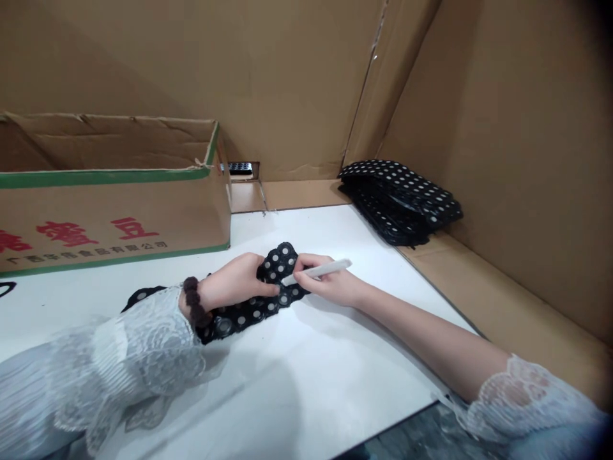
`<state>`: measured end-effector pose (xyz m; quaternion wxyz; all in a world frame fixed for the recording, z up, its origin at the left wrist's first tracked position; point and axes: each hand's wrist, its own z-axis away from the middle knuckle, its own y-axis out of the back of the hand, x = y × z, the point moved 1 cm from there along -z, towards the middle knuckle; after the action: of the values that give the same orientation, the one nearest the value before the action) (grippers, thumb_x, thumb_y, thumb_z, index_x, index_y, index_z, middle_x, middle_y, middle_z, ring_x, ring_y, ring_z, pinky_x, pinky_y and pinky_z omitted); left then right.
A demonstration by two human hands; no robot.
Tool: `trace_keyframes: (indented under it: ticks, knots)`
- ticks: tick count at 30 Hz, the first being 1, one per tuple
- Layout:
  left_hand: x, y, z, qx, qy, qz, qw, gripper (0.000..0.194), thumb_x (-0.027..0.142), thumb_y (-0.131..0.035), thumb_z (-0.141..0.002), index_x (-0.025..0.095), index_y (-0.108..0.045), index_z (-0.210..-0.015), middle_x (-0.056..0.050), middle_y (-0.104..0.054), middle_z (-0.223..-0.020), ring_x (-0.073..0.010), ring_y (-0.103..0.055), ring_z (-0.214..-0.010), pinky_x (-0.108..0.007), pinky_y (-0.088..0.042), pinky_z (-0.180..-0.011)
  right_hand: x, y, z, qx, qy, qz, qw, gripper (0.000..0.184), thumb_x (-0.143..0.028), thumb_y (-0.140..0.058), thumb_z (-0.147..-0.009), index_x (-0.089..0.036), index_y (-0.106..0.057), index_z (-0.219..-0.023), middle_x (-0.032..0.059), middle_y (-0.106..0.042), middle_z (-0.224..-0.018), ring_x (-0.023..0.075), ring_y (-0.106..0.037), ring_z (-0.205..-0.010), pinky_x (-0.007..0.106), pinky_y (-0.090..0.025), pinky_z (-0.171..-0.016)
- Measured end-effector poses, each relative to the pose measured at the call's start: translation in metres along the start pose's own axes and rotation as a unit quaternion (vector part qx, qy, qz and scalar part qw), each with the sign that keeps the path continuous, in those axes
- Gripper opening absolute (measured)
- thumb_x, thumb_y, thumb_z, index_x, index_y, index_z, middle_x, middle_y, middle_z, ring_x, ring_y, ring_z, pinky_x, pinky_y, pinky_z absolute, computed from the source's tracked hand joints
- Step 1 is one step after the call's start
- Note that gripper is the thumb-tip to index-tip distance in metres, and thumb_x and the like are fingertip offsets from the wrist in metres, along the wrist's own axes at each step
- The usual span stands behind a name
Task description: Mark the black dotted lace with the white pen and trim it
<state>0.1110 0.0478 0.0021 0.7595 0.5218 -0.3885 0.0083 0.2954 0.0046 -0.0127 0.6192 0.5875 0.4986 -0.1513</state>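
Observation:
My left hand (234, 280) lies over a black sheet with white dots (246, 317), its thumb pressed on the sheet and its other fingers partly hidden behind. In my right hand (330, 281) is a slim white pen-like tool (320, 270), held in a pinch. The tool slants down to the left, and its tip is at the dotted sheet close to my left thumb. Wavy edges run along the sheet, which lies on the white tabletop (335, 370). My left wrist and sleeve cover part of it.
A cardboard box (110, 217) with green edges and red lettering stands at the left. A stack of black dotted sheets (400, 201) sits at the back right. Tall cardboard walls (230, 76) enclose the back and right sides. A small dotted object (240, 168) shows through a wall cutout.

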Motion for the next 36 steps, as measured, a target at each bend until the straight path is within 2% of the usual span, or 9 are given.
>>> trace_keyframes:
  ticks: [4,8,12,18,24,30,36]
  knots:
    - [0.001,0.0,0.002,-0.009,0.012,0.013,1.0,0.025,0.042,-0.059,-0.061,0.017,-0.057,-0.067,0.001,-0.062,-0.064,-0.0179,-0.056,-0.058,-0.024,-0.037,-0.048,-0.002,-0.003,0.0,0.023,0.024,0.029,0.999,0.012,-0.022,-0.044,-0.078,-0.017,-0.046,-0.068,-0.0011,-0.047,-0.065,0.0087,-0.041,-0.058,0.021,-0.033,-0.053]
    - [0.0,0.001,0.002,0.041,0.043,0.05,0.997,0.026,0.041,-0.058,-0.062,0.017,-0.058,-0.069,0.0,-0.064,-0.067,-0.0191,-0.058,-0.063,-0.024,-0.04,-0.05,-0.005,-0.002,0.0,0.07,0.078,0.069,0.992,0.013,-0.023,-0.042,-0.08,-0.017,-0.049,-0.071,0.0017,-0.05,-0.072,0.0109,-0.046,-0.065,0.023,-0.036,-0.06]
    - [0.001,0.0,0.003,0.105,0.051,0.068,0.991,0.027,0.041,-0.058,-0.062,0.015,-0.056,-0.07,-0.001,-0.062,-0.068,-0.0184,-0.057,-0.063,-0.024,-0.039,-0.051,-0.005,-0.002,-0.002,0.087,0.116,0.098,0.985,0.013,-0.023,-0.042,-0.081,-0.018,-0.051,-0.073,0.003,-0.05,-0.075,0.0121,-0.047,-0.068,0.025,-0.037,-0.063]
    - [0.004,0.002,0.003,0.048,0.038,0.102,0.993,0.019,0.034,-0.056,-0.065,0.015,-0.056,-0.07,-0.001,-0.062,-0.07,-0.0169,-0.056,-0.063,-0.025,-0.041,-0.054,-0.002,-0.005,-0.004,0.125,0.08,0.081,0.986,0.014,-0.02,-0.043,-0.08,-0.017,-0.053,-0.072,0.0022,-0.053,-0.073,0.0118,-0.049,-0.069,0.024,-0.038,-0.063]
    - [0.003,0.002,0.002,0.055,0.067,0.109,0.99,0.02,0.035,-0.057,-0.064,0.015,-0.055,-0.069,-0.002,-0.063,-0.07,-0.0186,-0.057,-0.064,-0.026,-0.041,-0.055,-0.002,-0.001,-0.006,0.122,0.034,0.048,0.991,0.014,-0.022,-0.045,-0.079,-0.016,-0.056,-0.073,0.0021,-0.055,-0.074,0.0118,-0.051,-0.068,0.024,-0.038,-0.063]
    - [0.0,-0.009,-0.001,0.091,0.09,0.084,0.988,0.023,0.038,-0.055,-0.065,0.015,-0.053,-0.07,-0.003,-0.06,-0.067,-0.0186,-0.055,-0.062,-0.026,-0.038,-0.051,0.007,-0.006,-0.009,0.111,0.043,0.068,0.99,0.014,-0.023,-0.046,-0.079,-0.016,-0.057,-0.074,0.0033,-0.055,-0.078,0.0126,-0.052,-0.074,0.025,-0.039,-0.068]
    - [-0.002,-0.022,0.0,0.162,0.072,-0.008,0.984,0.018,0.034,-0.047,-0.072,0.016,-0.051,-0.072,-0.006,-0.062,-0.076,-0.0212,-0.056,-0.073,-0.028,-0.039,-0.06,0.007,-0.025,-0.013,0.161,0.081,0.209,0.961,0.015,-0.022,-0.039,-0.083,-0.018,-0.05,-0.074,0.0049,-0.048,-0.081,0.0144,-0.048,-0.076,0.027,-0.041,-0.071]
